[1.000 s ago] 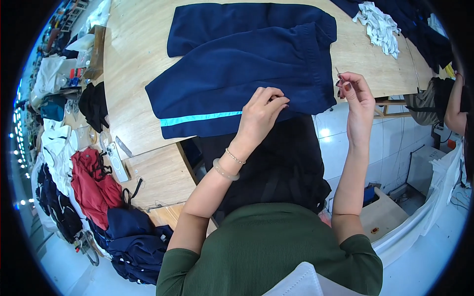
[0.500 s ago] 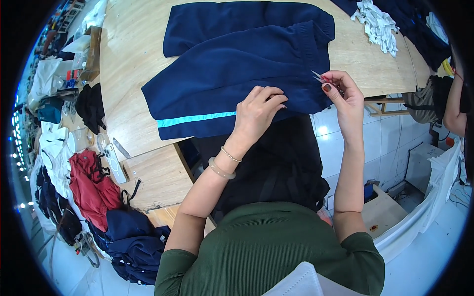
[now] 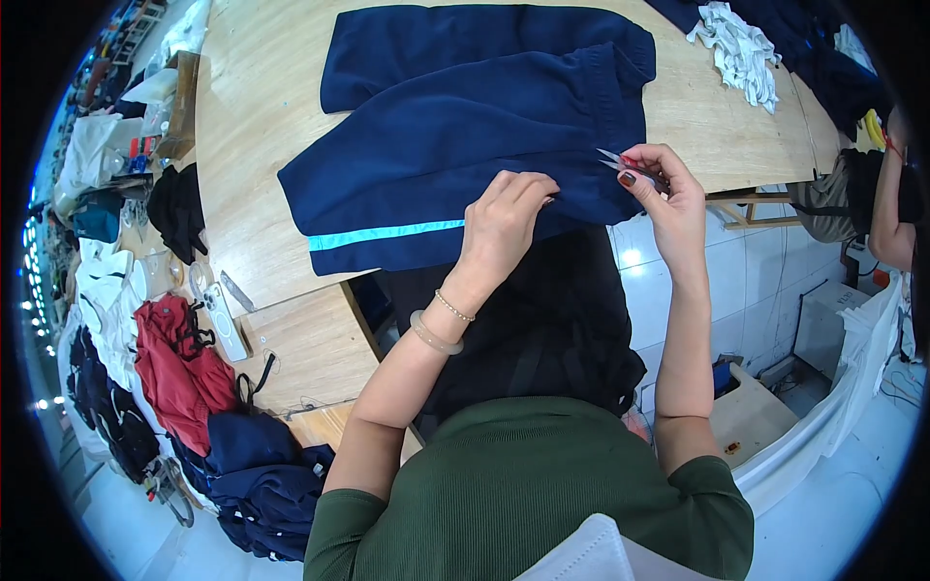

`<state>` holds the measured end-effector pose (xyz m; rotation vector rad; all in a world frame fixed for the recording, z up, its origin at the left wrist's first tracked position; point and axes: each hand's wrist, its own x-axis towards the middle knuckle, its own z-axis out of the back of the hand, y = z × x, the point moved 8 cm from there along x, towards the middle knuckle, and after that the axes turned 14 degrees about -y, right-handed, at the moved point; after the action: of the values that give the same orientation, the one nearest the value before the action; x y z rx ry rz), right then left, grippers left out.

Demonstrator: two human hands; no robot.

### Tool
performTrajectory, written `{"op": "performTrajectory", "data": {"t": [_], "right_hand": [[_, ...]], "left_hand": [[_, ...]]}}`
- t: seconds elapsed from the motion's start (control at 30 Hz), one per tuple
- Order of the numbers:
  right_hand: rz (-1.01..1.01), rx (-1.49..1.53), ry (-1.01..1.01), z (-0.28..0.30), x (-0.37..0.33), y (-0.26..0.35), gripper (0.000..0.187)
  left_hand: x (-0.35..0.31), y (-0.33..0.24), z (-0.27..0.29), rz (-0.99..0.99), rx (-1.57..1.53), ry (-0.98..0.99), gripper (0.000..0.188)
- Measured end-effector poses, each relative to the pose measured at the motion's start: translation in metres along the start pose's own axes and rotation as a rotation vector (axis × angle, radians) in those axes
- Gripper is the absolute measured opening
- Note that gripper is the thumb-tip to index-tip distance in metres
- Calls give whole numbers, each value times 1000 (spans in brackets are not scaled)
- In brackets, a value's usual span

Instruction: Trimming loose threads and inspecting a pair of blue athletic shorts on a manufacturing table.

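Navy trousers (image 3: 465, 121) with a gathered waistband and a light turquoise side stripe (image 3: 387, 233) lie spread on the wooden table before me. My left hand (image 3: 499, 223), with a beaded bracelet and a bangle on the wrist, rests on the near part of the trousers. Its fingers are drawn together in a pinch on the cloth; the fingertips are partly hidden. In my right hand (image 3: 673, 198) is a small pair of thread snips (image 3: 610, 160) with some red on it. Its blades are slightly apart and point left, over the waistband end.
A crumpled white cloth (image 3: 736, 53) lies at the far right of the table (image 3: 252, 107). To the left are a phone (image 3: 225, 324), a red garment (image 3: 179, 363) and piled dark clothes (image 3: 266, 479). Another person's arm (image 3: 891, 208) shows at the right edge.
My right hand has shifted slightly left, bringing the snips nearer my left hand and further over the waistband. The left fingers have drawn closer together. The trousers stay nearly still.
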<state>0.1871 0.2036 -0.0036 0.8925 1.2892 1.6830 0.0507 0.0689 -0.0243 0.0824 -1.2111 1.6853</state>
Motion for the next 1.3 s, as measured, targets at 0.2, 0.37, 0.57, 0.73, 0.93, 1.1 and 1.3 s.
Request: {"op": "performTrajectory", "data": {"t": [0.2,0.37,0.57,0.73,0.93,1.1,1.3], "right_hand": [[-451,464,212,-18,-14,-14,19],[-530,620,191,-47,-15,-41,28],[-669,990,177,-38,-9,-59,36],[-680,1009,175,-37,-9,-61,37],[-680,1007,179,-37,-10,-63,37],[-684,1028,174,-37,-9,-64,37],[-675,1038,211,-38,-9,-64,39]], "left_hand": [[-5,-2,-4,-24,27,66,19],[-5,-1,-5,14,53,64,21],[-4,0,-6,37,64,42,17],[-3,0,-8,59,92,45,12],[2,-1,-6,63,73,32,10],[5,5,-3,141,19,15,8],[5,13,-1,308,-29,12,11]]}}
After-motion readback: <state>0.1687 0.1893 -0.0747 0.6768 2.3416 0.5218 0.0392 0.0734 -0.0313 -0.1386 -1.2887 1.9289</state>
